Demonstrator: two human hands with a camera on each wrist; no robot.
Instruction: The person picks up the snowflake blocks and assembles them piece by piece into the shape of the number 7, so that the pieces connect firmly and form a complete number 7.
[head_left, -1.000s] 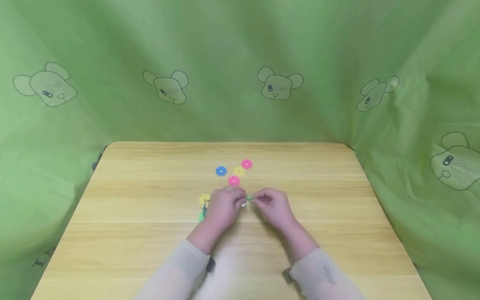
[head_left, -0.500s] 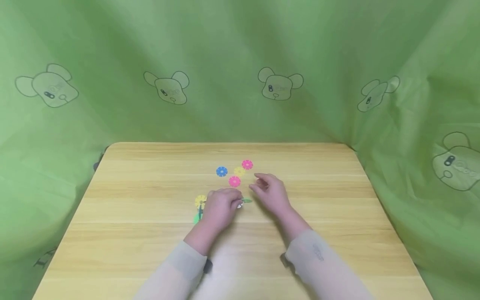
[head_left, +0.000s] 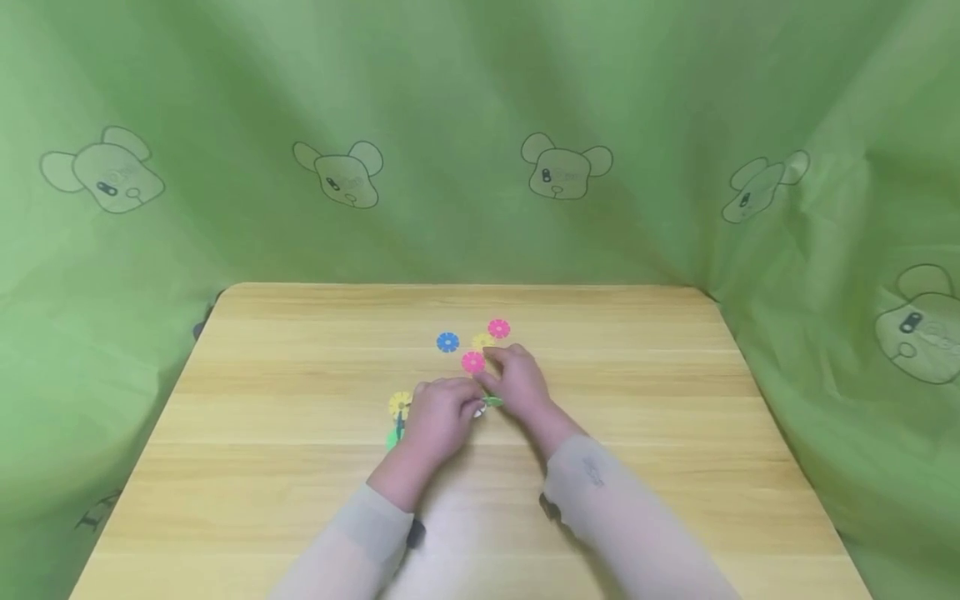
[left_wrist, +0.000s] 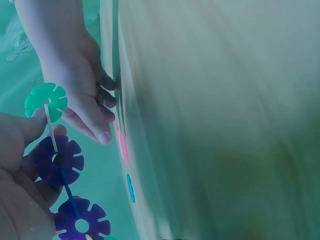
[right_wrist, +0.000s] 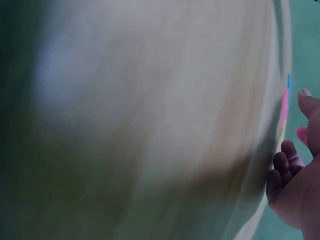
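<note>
In the head view my left hand holds a chain of notched plastic snowflake discs. Its green end disc sticks out past the thumb, and a yellow disc shows on the other side. The left wrist view shows a green disc, a white disc edge-on, a dark purple disc, a blue disc edge-on and another purple disc joined in a row. My right hand hovers with thumb and fingers apart beside a loose pink disc and a loose yellow disc, holding nothing visible.
A blue disc and a second pink disc lie farther back on the wooden table. Green cloth with mouse-head outlines hangs around the table's back and sides.
My right hand has let go of the chain's green disc, drawn back, then moved left toward the loose discs. The left hand keeps the chain, having shifted slightly left.
</note>
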